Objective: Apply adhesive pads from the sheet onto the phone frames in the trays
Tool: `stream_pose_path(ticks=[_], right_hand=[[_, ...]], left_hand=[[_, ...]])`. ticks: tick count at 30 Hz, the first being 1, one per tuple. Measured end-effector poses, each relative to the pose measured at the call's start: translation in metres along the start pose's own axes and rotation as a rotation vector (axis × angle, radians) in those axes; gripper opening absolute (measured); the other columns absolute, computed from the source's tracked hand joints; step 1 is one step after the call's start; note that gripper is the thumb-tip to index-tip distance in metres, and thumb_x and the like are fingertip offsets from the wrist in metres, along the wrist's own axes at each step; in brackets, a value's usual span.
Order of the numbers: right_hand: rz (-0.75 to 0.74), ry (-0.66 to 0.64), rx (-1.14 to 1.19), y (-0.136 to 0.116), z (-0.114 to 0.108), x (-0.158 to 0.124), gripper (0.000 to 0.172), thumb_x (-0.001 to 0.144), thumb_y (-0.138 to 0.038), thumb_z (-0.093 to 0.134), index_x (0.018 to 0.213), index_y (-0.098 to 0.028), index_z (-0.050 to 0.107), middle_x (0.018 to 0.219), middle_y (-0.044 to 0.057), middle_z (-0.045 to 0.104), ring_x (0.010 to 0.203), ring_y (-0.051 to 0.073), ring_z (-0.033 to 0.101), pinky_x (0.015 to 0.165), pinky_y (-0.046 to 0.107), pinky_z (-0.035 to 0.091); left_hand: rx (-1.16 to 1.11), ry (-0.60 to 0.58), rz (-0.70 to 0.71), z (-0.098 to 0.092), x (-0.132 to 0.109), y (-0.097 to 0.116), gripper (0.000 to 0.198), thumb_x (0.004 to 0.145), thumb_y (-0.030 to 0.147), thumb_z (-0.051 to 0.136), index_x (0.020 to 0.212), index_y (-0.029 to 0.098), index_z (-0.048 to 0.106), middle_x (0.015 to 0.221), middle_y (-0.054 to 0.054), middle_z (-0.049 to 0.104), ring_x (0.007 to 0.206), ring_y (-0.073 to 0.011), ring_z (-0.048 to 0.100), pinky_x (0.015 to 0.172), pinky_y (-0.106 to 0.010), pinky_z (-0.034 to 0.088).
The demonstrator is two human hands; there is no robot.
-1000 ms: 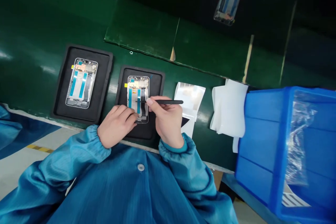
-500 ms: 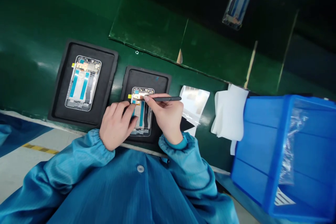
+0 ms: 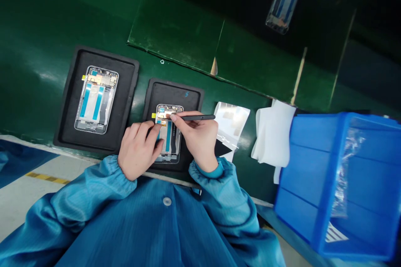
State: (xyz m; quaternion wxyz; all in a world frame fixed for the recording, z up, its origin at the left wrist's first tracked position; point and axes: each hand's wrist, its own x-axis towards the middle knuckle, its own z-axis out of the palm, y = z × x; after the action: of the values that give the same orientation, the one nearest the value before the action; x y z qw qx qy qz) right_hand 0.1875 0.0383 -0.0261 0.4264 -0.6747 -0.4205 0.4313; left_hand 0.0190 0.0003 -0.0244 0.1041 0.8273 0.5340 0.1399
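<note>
An open phone frame (image 3: 169, 133) with blue strips lies in a black foam tray (image 3: 173, 94) at the green bench's near edge. My left hand (image 3: 139, 150) rests on the frame's left side, fingers curled and pressing it down. My right hand (image 3: 197, 137) pinches dark tweezers (image 3: 196, 117), their tip touching the frame's upper part near a yellow tab. A second phone frame (image 3: 96, 99) lies untouched in another black tray (image 3: 70, 104) to the left.
White film sheets (image 3: 232, 123) and a stack of white sheets (image 3: 274, 135) lie right of the tray. A blue plastic bin (image 3: 313, 175) with a clear bag stands at the right. Another phone frame (image 3: 282, 5) lies far back on a dark surface.
The tweezers' tip moved from the frame's middle up to its top part. My left hand slid further onto the frame. Since half a second ago almost nothing has shifted.
</note>
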Motion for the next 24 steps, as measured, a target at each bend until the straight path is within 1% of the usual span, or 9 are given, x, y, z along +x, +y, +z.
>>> stream_pose_path(ticks=[4,12,15,18,21,24], right_hand=[[-0.003,-0.004,0.008,0.001,0.000,0.000,0.014,0.074,-0.032,0.084,0.077,-0.020,0.077,0.079,0.004,0.080,0.070,0.021,0.077,0.062,0.030,0.063],[-0.018,0.004,-0.011,0.003,0.001,-0.001,0.013,0.074,-0.030,0.085,0.077,-0.020,0.077,0.078,0.003,0.080,0.066,0.019,0.075,0.060,0.029,0.062],[-0.048,0.003,-0.039,0.005,0.000,-0.001,0.013,0.075,-0.031,0.084,0.079,-0.021,0.077,0.080,0.003,0.080,0.069,0.019,0.075,0.062,0.028,0.061],[-0.081,-0.005,-0.065,0.008,0.000,-0.002,0.013,0.077,-0.032,0.083,0.081,-0.021,0.078,0.082,0.003,0.080,0.071,0.018,0.075,0.064,0.028,0.061],[-0.093,-0.009,-0.086,0.008,0.000,-0.006,0.015,0.078,-0.034,0.082,0.083,-0.021,0.078,0.084,0.003,0.080,0.071,0.018,0.075,0.063,0.028,0.061],[-0.108,0.063,-0.084,0.003,-0.003,-0.014,0.015,0.079,-0.034,0.081,0.085,-0.021,0.078,0.084,0.003,0.079,0.071,0.017,0.075,0.064,0.028,0.061]], left_hand=[[0.003,-0.004,0.005,-0.001,0.000,0.000,0.036,0.092,0.030,0.059,0.123,0.012,0.064,0.114,-0.015,0.067,0.095,-0.0288,0.055,0.075,-0.043,0.044],[0.003,-0.002,0.004,0.000,0.001,0.000,0.037,0.093,0.030,0.059,0.124,0.012,0.065,0.114,-0.015,0.066,0.095,-0.0290,0.054,0.075,-0.043,0.043],[0.037,-0.004,0.007,0.000,0.003,0.001,0.042,0.094,0.032,0.058,0.130,0.012,0.062,0.114,-0.015,0.066,0.093,-0.0288,0.053,0.074,-0.042,0.042],[0.138,-0.062,0.032,-0.002,0.006,0.003,0.049,0.096,0.034,0.056,0.139,0.013,0.056,0.116,-0.015,0.065,0.091,-0.0291,0.053,0.071,-0.042,0.039],[0.224,-0.121,0.048,-0.005,0.008,0.005,0.051,0.098,0.037,0.053,0.143,0.013,0.053,0.117,-0.014,0.065,0.091,-0.0286,0.053,0.072,-0.043,0.038],[0.300,-0.156,0.070,-0.008,0.009,0.008,0.052,0.100,0.038,0.048,0.146,0.013,0.050,0.119,-0.013,0.065,0.092,-0.0280,0.053,0.074,-0.043,0.038]])
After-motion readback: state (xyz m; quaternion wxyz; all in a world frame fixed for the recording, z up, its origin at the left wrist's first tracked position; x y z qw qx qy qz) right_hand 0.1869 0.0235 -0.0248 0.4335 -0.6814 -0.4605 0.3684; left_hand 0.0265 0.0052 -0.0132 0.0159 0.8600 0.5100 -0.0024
